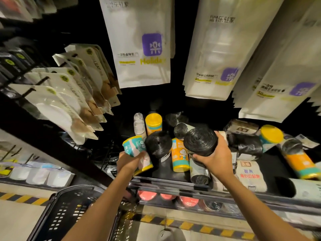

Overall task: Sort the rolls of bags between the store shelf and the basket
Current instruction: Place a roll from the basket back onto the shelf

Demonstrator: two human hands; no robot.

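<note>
A black roll of bags sits in the right hand — fingers and thumb curled round its body, coiled end toward the camera — above the store shelf. The left hand grips a teal-labelled roll; a second black roll touches it (whether the fingers hold that too, I cannot tell). The basket stands lower left, beneath the left forearm.

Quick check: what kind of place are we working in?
Most likely a shop's household-goods aisle: packets hanging on pegs, a shelf crowded with bag rolls, and a shopping basket below.
</note>
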